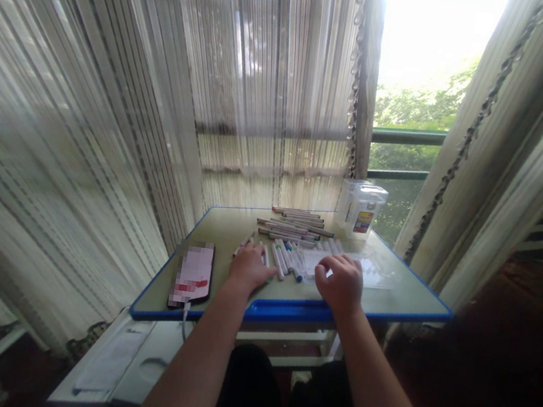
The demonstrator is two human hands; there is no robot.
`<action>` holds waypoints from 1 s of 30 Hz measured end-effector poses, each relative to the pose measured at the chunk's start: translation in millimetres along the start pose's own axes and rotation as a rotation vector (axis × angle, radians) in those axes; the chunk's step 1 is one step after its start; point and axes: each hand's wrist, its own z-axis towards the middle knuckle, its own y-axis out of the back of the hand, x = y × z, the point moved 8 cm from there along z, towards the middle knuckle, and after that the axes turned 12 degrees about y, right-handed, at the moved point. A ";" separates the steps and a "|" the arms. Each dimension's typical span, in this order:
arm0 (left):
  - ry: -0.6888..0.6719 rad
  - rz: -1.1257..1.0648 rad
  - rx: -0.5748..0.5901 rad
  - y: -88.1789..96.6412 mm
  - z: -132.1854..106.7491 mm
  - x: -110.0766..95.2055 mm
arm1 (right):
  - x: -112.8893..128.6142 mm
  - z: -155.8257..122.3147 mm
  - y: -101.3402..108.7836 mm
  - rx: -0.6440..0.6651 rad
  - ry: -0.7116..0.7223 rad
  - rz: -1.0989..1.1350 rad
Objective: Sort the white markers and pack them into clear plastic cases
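My left hand (248,269) lies over several white markers at the left of the pile, its thumb spread away from the fingers. Just right of that thumb, loose markers (281,261) with green and blue ends lie side by side. Behind them is a heap of more white markers (293,229), mostly lying crosswise. My right hand (342,282) is curled above a clear plastic tray (379,277). Its fingertips are bent out of sight, so anything in them is hidden. More pale markers (330,245) lie at the tray's far left edge.
A clear plastic box (364,211) with a label stands at the desk's far right corner. At the left lies a phone (197,272) with a white cable (185,316). Blue edging (297,310) borders the desk. Striped curtains (278,83) hang behind it.
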 end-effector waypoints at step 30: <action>0.012 -0.175 -0.010 1.5 2.1 1.2 | -17.9 -2.9 2.1 -0.116 -0.131 0.174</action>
